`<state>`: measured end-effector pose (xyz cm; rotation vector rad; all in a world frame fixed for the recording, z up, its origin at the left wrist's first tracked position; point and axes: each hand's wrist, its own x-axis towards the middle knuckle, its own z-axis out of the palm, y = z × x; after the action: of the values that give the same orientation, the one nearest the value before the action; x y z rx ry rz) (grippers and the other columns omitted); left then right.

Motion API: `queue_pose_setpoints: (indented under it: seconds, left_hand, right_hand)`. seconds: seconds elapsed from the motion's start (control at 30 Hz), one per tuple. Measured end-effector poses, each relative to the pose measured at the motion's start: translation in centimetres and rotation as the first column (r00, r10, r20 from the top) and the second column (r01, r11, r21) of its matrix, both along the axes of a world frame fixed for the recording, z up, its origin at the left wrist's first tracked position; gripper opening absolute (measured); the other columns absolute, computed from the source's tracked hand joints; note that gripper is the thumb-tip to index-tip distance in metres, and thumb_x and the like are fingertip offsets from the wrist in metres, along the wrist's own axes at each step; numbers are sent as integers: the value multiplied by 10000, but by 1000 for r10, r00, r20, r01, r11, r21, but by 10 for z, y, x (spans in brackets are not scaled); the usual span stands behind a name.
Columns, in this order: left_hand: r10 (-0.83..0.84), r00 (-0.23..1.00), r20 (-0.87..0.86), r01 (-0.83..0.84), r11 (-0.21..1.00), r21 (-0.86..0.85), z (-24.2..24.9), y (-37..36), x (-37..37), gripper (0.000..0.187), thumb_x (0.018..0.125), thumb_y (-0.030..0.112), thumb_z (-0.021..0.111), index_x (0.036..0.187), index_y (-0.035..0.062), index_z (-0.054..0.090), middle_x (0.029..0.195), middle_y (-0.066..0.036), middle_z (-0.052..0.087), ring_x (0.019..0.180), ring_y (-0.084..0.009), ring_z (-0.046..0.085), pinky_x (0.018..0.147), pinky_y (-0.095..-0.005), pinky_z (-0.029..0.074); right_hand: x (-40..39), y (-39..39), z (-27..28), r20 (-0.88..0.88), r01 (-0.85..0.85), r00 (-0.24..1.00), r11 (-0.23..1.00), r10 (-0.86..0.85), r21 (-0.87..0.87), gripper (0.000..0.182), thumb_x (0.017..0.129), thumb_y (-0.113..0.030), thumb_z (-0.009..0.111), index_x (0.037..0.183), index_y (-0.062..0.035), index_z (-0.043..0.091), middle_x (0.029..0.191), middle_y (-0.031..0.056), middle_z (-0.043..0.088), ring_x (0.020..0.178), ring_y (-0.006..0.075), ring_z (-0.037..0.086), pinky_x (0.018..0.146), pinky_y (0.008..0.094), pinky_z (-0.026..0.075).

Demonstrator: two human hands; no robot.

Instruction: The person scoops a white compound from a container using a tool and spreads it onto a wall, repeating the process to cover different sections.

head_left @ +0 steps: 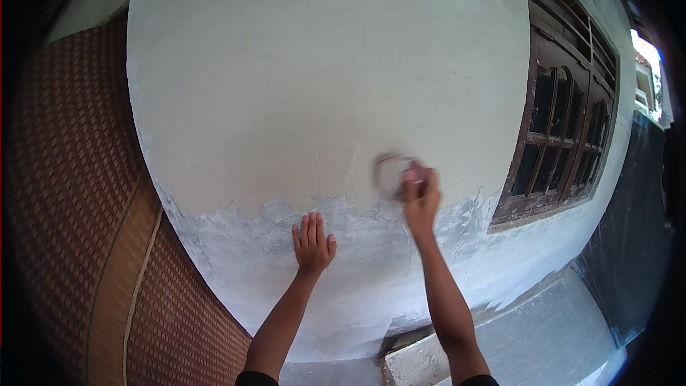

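My left hand [312, 243] lies flat on the wall [307, 100], fingers pointing up, just below the ragged line where the cream upper part meets the patchy grey-white lower part. To its right and a little higher, my right hand [421, 196] grips a piece of sandpaper [386, 171] against the cream surface. The sheet is reddish brown with a pale side and looks curled. Motion smears it and the fingertips, so its exact contact with the wall is hard to make out.
A brown wooden window [564, 121] with dark panes is set in the wall at right. Brown woven panels [64, 157] line the left side. Below stands a pale, rough-topped block or container [418, 363] on grey floor tiles [543, 329]. A dark sheet [629, 229] hangs at far right.
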<state>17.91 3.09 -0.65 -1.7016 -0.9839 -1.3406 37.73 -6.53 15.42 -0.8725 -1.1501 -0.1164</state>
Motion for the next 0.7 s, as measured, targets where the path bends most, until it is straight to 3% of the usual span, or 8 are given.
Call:
queue_pose_setpoints:
  seconds: [0.1,0.17,0.3,0.37,0.43,0.5,0.57,0.7]
  left_hand:
    - [-13,1000,7,13,1000,-15,0,0,0,508,923,310,413,1320,4,496,1396,-146,440,1332,-280,360,1106,-503,220]
    - [-13,1000,0,13,1000,-22,-1,-1,0,508,923,311,415,1320,4,496,1395,-146,441,1333,-279,358,1107,-504,217]
    - [-5,1000,-3,5,1000,-5,-1,1,0,508,923,315,414,1315,3,499,1388,-146,447,1328,-279,360,1108,-508,213]
    - [-1,1000,0,1,1000,-2,-2,0,0,509,924,314,414,1315,1,498,1392,-146,443,1330,-278,358,1108,-508,213]
    - [1,1000,-3,-1,1000,5,0,2,0,509,924,314,415,1316,0,496,1395,-146,439,1331,-277,357,1108,-508,213]
    - [-12,1000,1,12,1000,-8,-1,1,-1,510,923,312,418,1319,-1,493,1403,-145,430,1339,-276,346,1108,-509,213]
    - [-17,1000,-4,17,1000,-12,-2,1,0,511,923,313,418,1318,-1,492,1403,-145,429,1341,-275,343,1107,-509,215]
    - [1,1000,-9,-1,1000,0,-1,1,-1,510,926,316,413,1314,-4,494,1396,-145,434,1341,-273,339,1105,-510,219]
  right_hand:
    - [-41,-1,-7,561,114,818,992,-125,55,175,814,-92,643,985,-68,610,852,120,568,780,286,499,731,382,344]
    - [-27,22,-12,525,229,822,972,-219,48,160,832,-111,635,982,-66,606,829,123,552,766,271,493,720,382,342]
    - [8,1,21,-112,103,989,994,-98,36,225,925,-222,587,922,1,558,838,96,563,650,153,531,560,297,445]
    - [14,-3,19,-235,57,972,994,-34,94,244,931,-230,583,969,11,575,859,76,575,629,102,544,523,234,456]
    - [-6,6,-2,-78,-50,996,998,52,30,215,918,-205,590,997,-5,594,825,75,562,662,138,535,563,282,443]
    - [-35,1,-18,377,87,922,996,-82,4,176,888,-167,589,1021,-55,617,814,97,533,763,238,481,668,362,380]
    - [-32,8,-30,514,245,826,969,-230,40,182,898,-182,576,1026,-59,615,839,110,540,774,241,483,678,365,383]
    - [27,10,-27,-229,108,969,993,-92,57,248,939,-240,567,1004,0,558,810,66,560,655,129,511,543,274,412]
